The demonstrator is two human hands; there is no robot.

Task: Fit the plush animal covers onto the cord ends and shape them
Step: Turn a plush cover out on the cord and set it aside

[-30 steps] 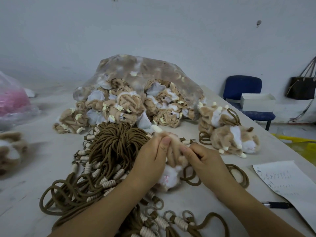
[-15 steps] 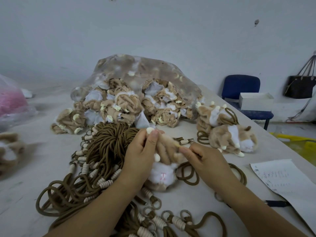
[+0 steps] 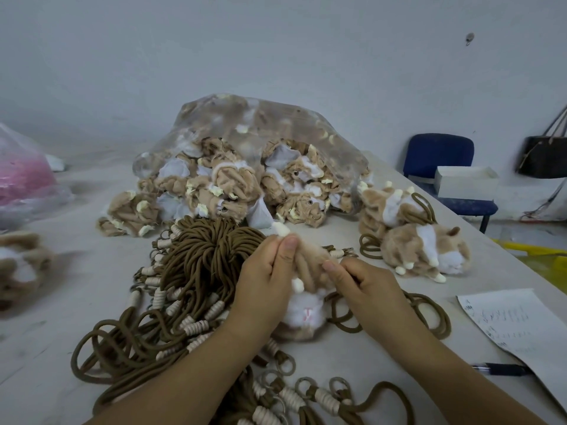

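Over cords (image 3: 199,265), hands (image 3: 264,289) (image 3: 365,289) (curled) pinch cover (image 3: 303,315).

My two bare forearms come in from the bottom edge, the left forearm (image 3: 184,378) from lower left and the right forearm (image 3: 445,369) from lower right, angling inward until the hands nearly meet at the centre. My left hand (image 3: 264,280) shows its back to me, thumb raised with the nail visible, fingers curled round the plush cover (image 3: 306,314). My right hand (image 3: 365,286) lies just beside it, knuckles up, one fingertip with its nail showing pressed to the same cover in a pinch, the other fingers folded under. Both wrists look roughly straight.
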